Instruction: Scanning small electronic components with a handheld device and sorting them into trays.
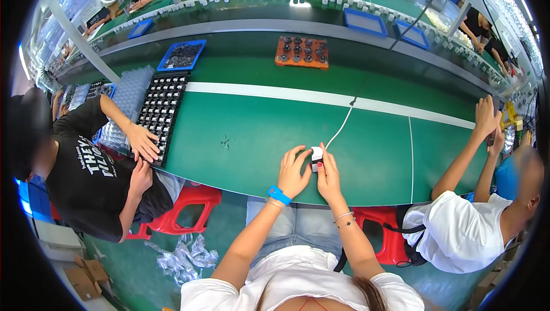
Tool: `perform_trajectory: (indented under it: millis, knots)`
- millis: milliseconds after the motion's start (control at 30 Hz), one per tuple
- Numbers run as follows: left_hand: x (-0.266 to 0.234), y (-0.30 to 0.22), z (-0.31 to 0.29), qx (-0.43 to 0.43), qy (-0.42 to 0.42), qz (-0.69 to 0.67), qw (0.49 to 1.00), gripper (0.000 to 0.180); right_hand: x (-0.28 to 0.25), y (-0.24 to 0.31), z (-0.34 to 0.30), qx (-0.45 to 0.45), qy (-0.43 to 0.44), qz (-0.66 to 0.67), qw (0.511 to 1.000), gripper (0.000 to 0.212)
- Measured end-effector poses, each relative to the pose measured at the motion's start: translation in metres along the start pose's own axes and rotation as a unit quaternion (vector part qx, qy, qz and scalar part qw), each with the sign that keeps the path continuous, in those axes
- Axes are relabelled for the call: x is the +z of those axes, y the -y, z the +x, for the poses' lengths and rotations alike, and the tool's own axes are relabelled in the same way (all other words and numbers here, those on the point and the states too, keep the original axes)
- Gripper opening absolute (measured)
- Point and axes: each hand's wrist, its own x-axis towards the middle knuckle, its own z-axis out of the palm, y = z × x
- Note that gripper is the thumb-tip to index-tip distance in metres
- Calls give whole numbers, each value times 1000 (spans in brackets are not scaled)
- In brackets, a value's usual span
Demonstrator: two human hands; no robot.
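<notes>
A small white and black device is held near the front edge of the green table. My left hand grips it from the left with curled fingers. From the other side, my right hand presses its thumb on the black part, so the two hands share the hold. A thin white cable rises from beside the device toward a dark joint on the white strip; the fingers hide whether it plugs into the device.
Left stands a black tray of small black-and-white parts, under a co-worker's hands, beside clear plastic trays. A blue tray of dark pieces and an orange fixture lie farther back. Another person sits right. Beyond runs a conveyor.
</notes>
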Motion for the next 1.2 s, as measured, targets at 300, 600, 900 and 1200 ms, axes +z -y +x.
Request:
perform_trajectory:
  millis: [300, 600, 900, 1200]
  knots:
    - [5, -5, -1, 14, 3, 16, 1000, 40, -10, -1, -2, 9, 13, 39, 999, 43]
    - [15, -13, -1, 5, -26, -1, 1000, 38, -24, 0, -2, 0, 24, 45, 999, 43]
    - [23, -24, -1, 4, -24, -5, 1000, 36, -36, -2, -4, 14, 23, 42, 999, 41]
    - [26, -27, -3, 8, -10, 1, 1000, 37, -36, -8, -9, 34, -40, 62, 997, 40]
